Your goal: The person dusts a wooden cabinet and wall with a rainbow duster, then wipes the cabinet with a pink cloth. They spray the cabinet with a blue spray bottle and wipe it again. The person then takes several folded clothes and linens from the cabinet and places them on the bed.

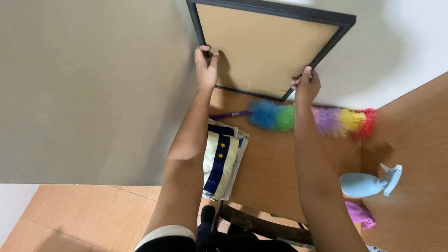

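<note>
I hold the black picture frame (268, 46) up against the beige wall (93, 84), its tan backing toward me; my left hand (206, 67) is clamped on its left edge and my right hand (306, 85) grips its lower right corner. Below the frame the wooden desk (275, 168) carries a rainbow feather duster (308, 119) lying just behind my right wrist, and a folded striped cloth with stars (221, 161) beside my left forearm; a pale blue spray bottle (368, 183) and a pink rag (359, 213) lie right of my right arm, and a dark chair (261, 226) stands under the desk edge.
</note>
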